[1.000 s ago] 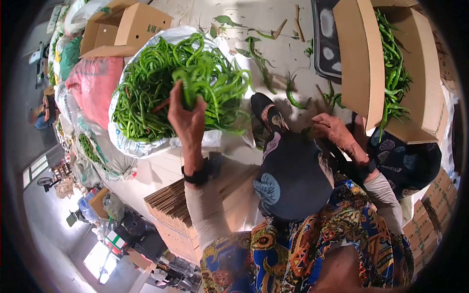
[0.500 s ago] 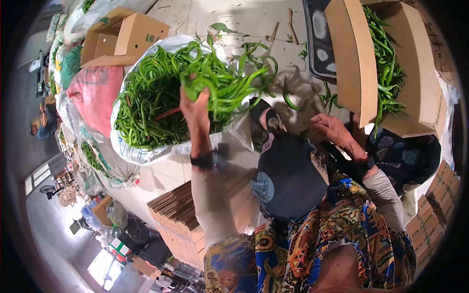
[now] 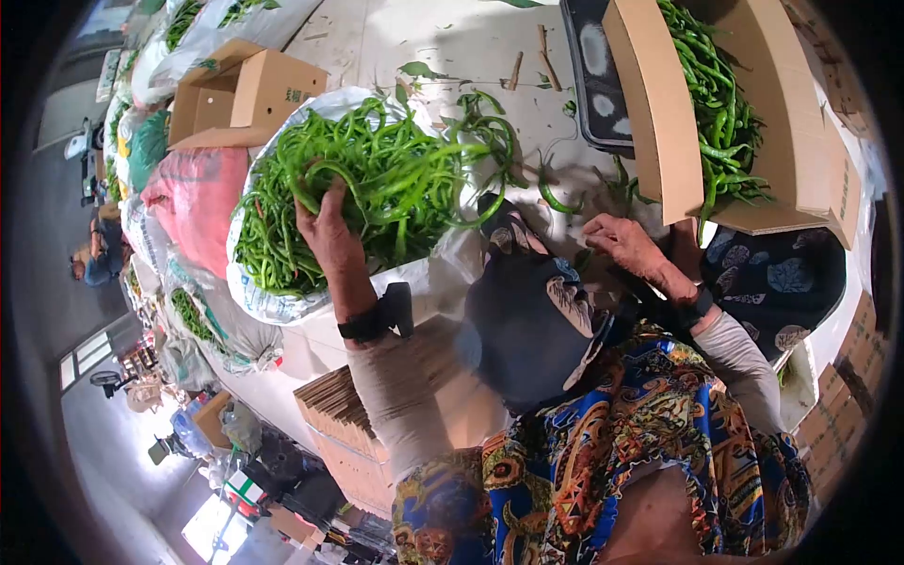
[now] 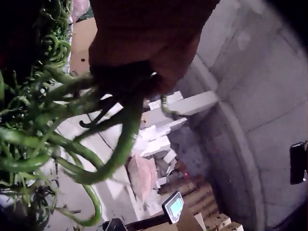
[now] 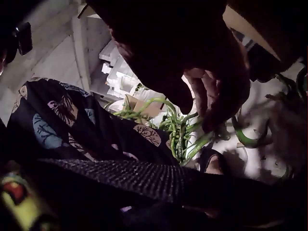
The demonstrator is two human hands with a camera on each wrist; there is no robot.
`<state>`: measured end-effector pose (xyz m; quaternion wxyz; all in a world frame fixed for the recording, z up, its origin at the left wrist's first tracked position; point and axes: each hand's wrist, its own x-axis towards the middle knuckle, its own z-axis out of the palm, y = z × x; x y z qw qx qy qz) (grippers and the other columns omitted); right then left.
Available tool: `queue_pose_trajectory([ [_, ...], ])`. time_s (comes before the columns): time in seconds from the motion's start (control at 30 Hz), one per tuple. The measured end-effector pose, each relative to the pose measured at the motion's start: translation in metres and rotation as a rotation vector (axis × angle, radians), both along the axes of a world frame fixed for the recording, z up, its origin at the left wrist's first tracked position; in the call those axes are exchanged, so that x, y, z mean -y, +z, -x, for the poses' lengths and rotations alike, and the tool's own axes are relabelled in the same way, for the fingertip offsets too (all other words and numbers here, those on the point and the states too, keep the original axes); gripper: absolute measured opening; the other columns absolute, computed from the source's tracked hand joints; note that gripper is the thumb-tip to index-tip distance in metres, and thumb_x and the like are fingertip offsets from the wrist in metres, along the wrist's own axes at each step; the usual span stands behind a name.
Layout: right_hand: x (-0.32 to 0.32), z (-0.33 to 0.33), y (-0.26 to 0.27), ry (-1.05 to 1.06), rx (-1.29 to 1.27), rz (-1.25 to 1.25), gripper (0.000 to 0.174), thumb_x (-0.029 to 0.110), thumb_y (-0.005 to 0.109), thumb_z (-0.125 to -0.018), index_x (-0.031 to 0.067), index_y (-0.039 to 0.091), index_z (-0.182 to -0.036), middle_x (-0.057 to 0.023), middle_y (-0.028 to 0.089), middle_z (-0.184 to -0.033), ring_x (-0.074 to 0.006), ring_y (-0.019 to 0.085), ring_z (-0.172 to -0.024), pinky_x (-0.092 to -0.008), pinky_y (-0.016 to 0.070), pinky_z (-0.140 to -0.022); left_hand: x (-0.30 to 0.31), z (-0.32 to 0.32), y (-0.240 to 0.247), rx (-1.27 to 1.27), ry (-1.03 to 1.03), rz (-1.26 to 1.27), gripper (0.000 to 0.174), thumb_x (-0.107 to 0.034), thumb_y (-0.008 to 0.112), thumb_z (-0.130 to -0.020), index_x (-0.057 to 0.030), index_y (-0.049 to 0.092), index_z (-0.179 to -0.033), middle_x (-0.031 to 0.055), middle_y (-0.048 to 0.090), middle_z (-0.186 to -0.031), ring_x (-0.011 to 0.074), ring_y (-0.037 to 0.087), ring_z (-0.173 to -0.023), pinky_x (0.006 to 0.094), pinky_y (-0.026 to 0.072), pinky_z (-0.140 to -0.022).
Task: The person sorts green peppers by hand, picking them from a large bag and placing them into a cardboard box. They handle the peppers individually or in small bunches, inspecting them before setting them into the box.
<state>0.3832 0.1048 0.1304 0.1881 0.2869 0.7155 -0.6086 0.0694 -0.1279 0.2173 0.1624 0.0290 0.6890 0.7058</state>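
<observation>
My left hand grips a bunch of long green chili peppers over an open white sack heaped with more of them. The bunch is slightly blurred, and some pepper ends trail past the sack's right side. In the left wrist view, curved peppers stick out from under the darkened left hand. My right hand hovers by my knees with its fingers loosely bent and nothing visible in them. In the right wrist view, the right hand overlaps peppers farther back.
A cardboard box partly filled with peppers stands to the right, beside a black tray. Loose peppers, leaves and stems litter the floor. Flattened cartons are stacked below the sack. An open box and a red sack stand at left.
My left hand swung right with the peppers, then back left over the sack, still gripping them. Several pepper ends now spread farther right. The right hand stays by the knees; the head view has shifted.
</observation>
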Motion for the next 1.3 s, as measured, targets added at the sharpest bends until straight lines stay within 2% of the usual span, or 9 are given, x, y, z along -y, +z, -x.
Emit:
queue_pose_trajectory([
  [0.07,0.003,-0.005,-0.013,-0.014,-0.072,0.022,0.027,0.018,0.061,-0.09,0.0025,0.058,-0.112,-0.0077,0.066,-0.094,-0.0165,0.062,-0.089,-0.0294,0.0494,-0.078,0.011,0.011,-0.016,-0.051,-0.044,0.13,0.037,-0.003,0.061,-0.081,0.0006,0.057,-0.117,0.005,0.063,-0.099,0.0141,0.06,-0.083,0.0267,0.0503,-0.072],
  [0.33,0.002,-0.002,-0.002,0.125,-0.139,-0.136,0.029,0.019,0.061,-0.088,-0.0004,0.06,-0.111,-0.0178,0.066,-0.102,-0.0238,0.063,-0.097,-0.0337,0.0486,-0.084,-0.003,0.013,0.079,-0.107,-0.059,-0.02,0.038,-0.009,0.059,-0.083,-0.003,0.053,-0.121,0.0076,0.061,-0.099,0.0195,0.06,-0.088,0.0341,0.0511,-0.078],
  [0.37,0.004,-0.001,-0.002,0.066,-0.179,-0.095,0.03,0.017,0.06,-0.087,-0.0009,0.059,-0.11,-0.0186,0.067,-0.096,-0.0319,0.065,-0.091,-0.0383,0.0488,-0.079,-0.003,0.015,0.085,-0.14,-0.073,-0.044,0.041,-0.008,0.058,-0.083,-0.0025,0.051,-0.123,0.0077,0.06,-0.099,0.0187,0.06,-0.087,0.0343,0.051,-0.079],
  [0.53,0.008,-0.005,-0.008,-0.075,-0.225,0.099,0.024,0.013,0.059,-0.089,-0.0006,0.059,-0.109,-0.0104,0.066,-0.09,-0.0173,0.062,-0.084,-0.0311,0.049,-0.074,-0.014,0.01,0.12,-0.099,-0.216,-0.454,0.046,-0.009,0.055,-0.085,-0.0006,0.043,-0.129,0.011,0.055,-0.097,0.0207,0.055,-0.088,0.0358,0.0493,-0.082],
  [0.6,0.004,-0.007,-0.003,-0.073,-0.206,0.305,0.023,0.009,0.058,-0.092,0.0007,0.057,-0.113,-0.0065,0.061,-0.103,-0.0113,0.057,-0.098,-0.0269,0.0466,-0.082,-0.02,0.003,0.131,0.045,-0.342,-0.707,0.048,-0.009,0.056,-0.086,-0.0036,0.042,-0.132,0.0096,0.054,-0.095,0.0211,0.054,-0.089,0.0373,0.0483,-0.084],
  [0.93,0.007,0.032,0.071,-0.369,-0.447,0.742,0.052,0.01,0.061,-0.089,0.003,0.04,-0.136,-0.0097,0.052,-0.127,-0.0159,0.054,-0.107,-0.0272,0.0461,-0.089,-0.06,-0.057,0.176,0.264,-0.519,-0.915,0.044,-0.009,0.053,-0.09,-0.0108,0.044,-0.133,0.005,0.041,-0.091,0.0165,0.043,-0.084,0.0352,0.0436,-0.079],
  [1.03,0.012,0.052,0.086,-0.297,-0.608,1.051,0.063,0.012,0.06,-0.091,0.0046,0.028,-0.144,-0.0124,0.043,-0.138,-0.0203,0.049,-0.119,-0.0304,0.0438,-0.096,-0.07,-0.072,0.179,0.306,-0.447,-0.893,0.02,-0.01,0.058,-0.083,-0.011,0.044,-0.097,-0.001,0.042,-0.086,0.0125,0.045,-0.083,0.0306,0.0368,-0.075],
  [1.27,-0.008,0.053,0.104,-0.083,-0.682,1.414,0.058,0.019,0.052,-0.097,0.0004,0.026,-0.144,-0.0261,0.045,-0.132,-0.0283,0.064,-0.101,-0.0253,0.0594,-0.065,-0.075,-0.075,0.165,0.411,-0.425,-1.045,0.026,-0.01,0.052,-0.089,-0.0048,0.048,-0.114,0.0062,0.047,-0.097,0.0202,0.048,-0.094,0.0437,0.0421,-0.086],
  [1.3,-0.01,0.049,0.109,-0.058,-0.661,1.468,0.056,0.023,0.048,-0.098,-0.0002,0.026,-0.144,-0.0267,0.045,-0.132,-0.0293,0.063,-0.103,-0.0272,0.0595,-0.067,-0.083,-0.085,0.163,-0.09,-0.383,-0.624,0.033,-0.011,0.051,-0.091,-0.0045,0.047,-0.123,0.0089,0.048,-0.101,0.0229,0.048,-0.099,0.0479,0.0411,-0.09],
])
